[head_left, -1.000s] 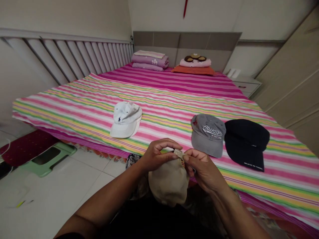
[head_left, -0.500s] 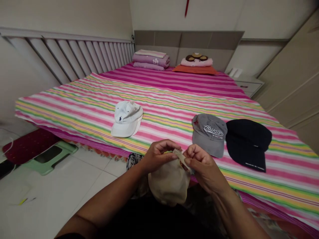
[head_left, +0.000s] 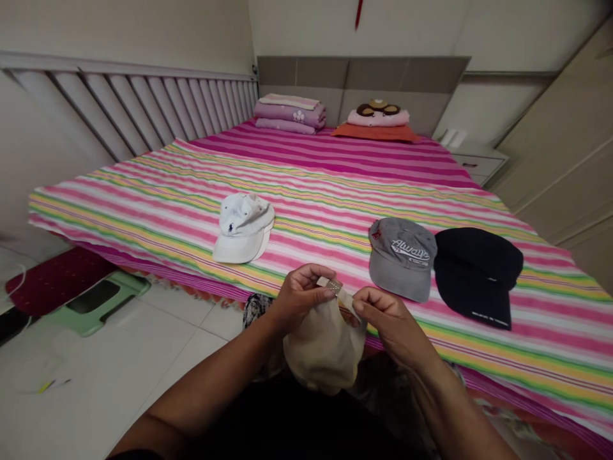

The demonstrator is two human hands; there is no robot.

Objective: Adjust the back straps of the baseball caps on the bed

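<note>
A beige cap (head_left: 325, 351) is held over my lap, its back opening and adjustment strap turned upward. My left hand (head_left: 304, 297) pinches the strap's left part, which shows rows of small holes. At the strap's right side, my right hand (head_left: 383, 313) grips the strap between thumb and fingers. Beyond my hands, a white cap (head_left: 244, 229) lies on the striped bed sheet (head_left: 158, 204) to the left. To the right, a grey cap (head_left: 402, 259) with white lettering rests beside a black cap (head_left: 479, 275).
Folded purple bedding (head_left: 290, 116) and an orange-and-pink pile (head_left: 376, 131) sit by the headboard. White railing (head_left: 143, 108) runs along the left. A green stool (head_left: 103, 303) and a dark red mat (head_left: 57, 284) are on the floor. A nightstand (head_left: 479, 165) stands at the right.
My left hand has shifted slightly left with its end of the strap. The strap now looks more stretched out between my hands, and the cap's back opening shows more.
</note>
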